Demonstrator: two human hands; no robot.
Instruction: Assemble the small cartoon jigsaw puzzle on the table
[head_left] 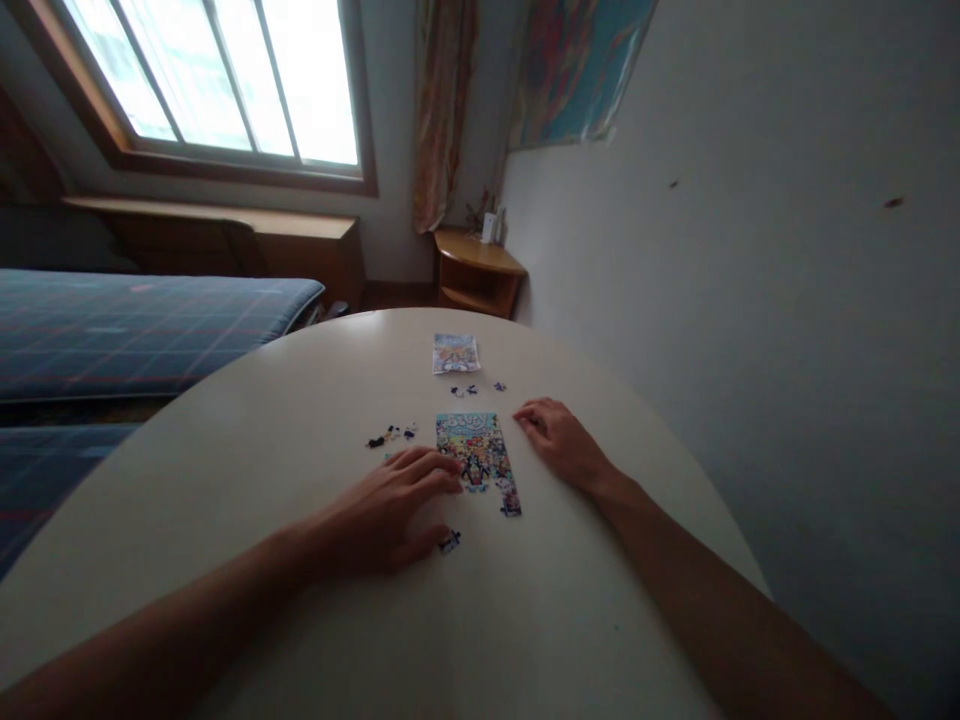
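While my left grip [397, 495] spreads its fingers over the left side of the partly joined jigsaw [472, 435], its thumb stands well apart from them, so it is wide, grasping nothing that I can see. By that thumb, a loose piece [451, 543] lies nearer me than the jigsaw; whether the two touch, I cannot tell. My right grip [561, 440] rests just right of the jigsaw, fingers bent inward; I cannot tell whether it holds anything. The jigsaw lies flat on the pale surface [540, 620], its near edge ragged, with a strip at its right reaching farther toward me. Left of the jigsaw are scattered pieces [376, 441], some dark; a few far pieces [472, 390] lie beyond it, and past those a printed packet [455, 354]. Farther out, left of the jigsaw, are a checked mattress [150, 330] and a bright window [232, 75]; well beyond it stands a corner shelf [480, 250].
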